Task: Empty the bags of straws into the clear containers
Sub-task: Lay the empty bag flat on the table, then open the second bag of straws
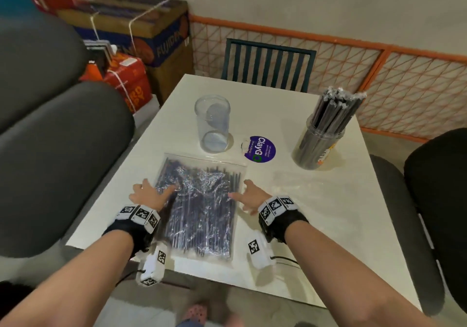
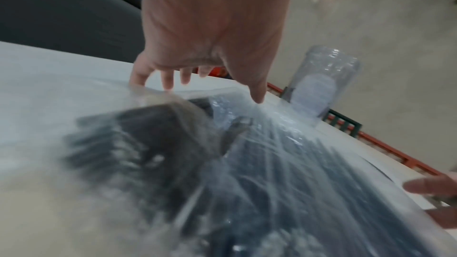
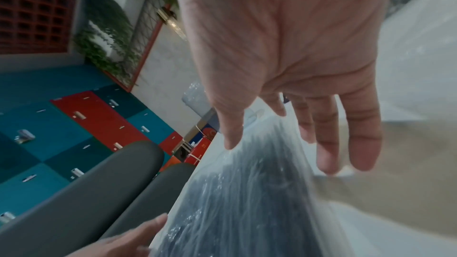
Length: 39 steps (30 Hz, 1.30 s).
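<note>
near end of the bag of straws [image 2: 173, 153] blurs; small print on purple sticker [image 1: 260, 149] unreadable.

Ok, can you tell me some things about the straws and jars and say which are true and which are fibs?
1. The bag of straws lies flat on the table. True.
2. The left jar is full of straws. False: it is empty.
3. The right jar holds dark straws. True.
4. The left hand lifts the bag up. False: both it and the right hand are open at the bag's sides.
</note>
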Each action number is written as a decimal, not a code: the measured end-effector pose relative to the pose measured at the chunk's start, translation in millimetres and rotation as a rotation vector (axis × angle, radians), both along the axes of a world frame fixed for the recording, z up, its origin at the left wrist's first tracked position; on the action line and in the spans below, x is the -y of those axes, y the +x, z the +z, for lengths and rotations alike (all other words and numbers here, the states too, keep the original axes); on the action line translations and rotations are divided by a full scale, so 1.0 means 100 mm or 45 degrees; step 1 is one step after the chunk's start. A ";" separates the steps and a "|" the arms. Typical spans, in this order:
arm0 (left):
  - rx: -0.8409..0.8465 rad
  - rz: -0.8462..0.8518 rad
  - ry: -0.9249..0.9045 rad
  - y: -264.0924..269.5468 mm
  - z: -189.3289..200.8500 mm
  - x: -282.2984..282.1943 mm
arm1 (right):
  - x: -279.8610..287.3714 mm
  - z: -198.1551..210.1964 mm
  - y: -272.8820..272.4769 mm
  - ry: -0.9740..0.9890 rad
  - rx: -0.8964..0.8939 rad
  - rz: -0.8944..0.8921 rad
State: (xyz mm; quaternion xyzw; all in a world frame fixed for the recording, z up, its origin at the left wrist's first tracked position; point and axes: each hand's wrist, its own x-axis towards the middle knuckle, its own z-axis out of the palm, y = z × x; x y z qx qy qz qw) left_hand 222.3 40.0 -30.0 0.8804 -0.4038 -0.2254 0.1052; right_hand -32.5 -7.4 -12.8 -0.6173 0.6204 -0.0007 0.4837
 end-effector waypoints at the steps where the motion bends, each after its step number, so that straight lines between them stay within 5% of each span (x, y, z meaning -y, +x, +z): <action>1: -0.013 -0.032 0.081 0.08 -0.02 -0.02 | 0.00 -0.03 0.07 -0.012 0.001 -0.048; 9: -0.390 -0.241 0.249 0.39 0.02 -0.01 | 0.12 -0.02 0.55 -0.014 -0.111 -0.326; 16: -0.932 -0.119 0.113 0.74 0.09 0.08 | 0.09 0.14 0.63 0.177 0.182 -0.338; 21: -0.998 -0.034 -0.341 0.75 0.73 0.12 | 0.02 0.73 0.65 -0.099 0.604 -0.380; 26: -0.394 -0.142 -1.133 0.33 1.51 0.13 | -0.14 1.05 0.66 -0.394 0.826 -0.340; 29: -0.458 -0.382 -1.379 -0.07 1.90 0.01 | -0.23 1.01 0.74 -0.487 0.827 -0.398; 31: -0.803 -0.518 -1.158 -0.30 2.05 -0.05 | -0.28 0.96 0.79 -0.545 0.871 -0.427; 34: -1.271 -0.446 -0.501 -0.54 2.06 0.00 | -0.35 0.94 0.81 -0.620 0.889 -0.466; 39: -1.383 -0.345 -0.255 -0.63 1.98 0.10 | -0.44 0.92 0.78 -0.655 0.916 -0.515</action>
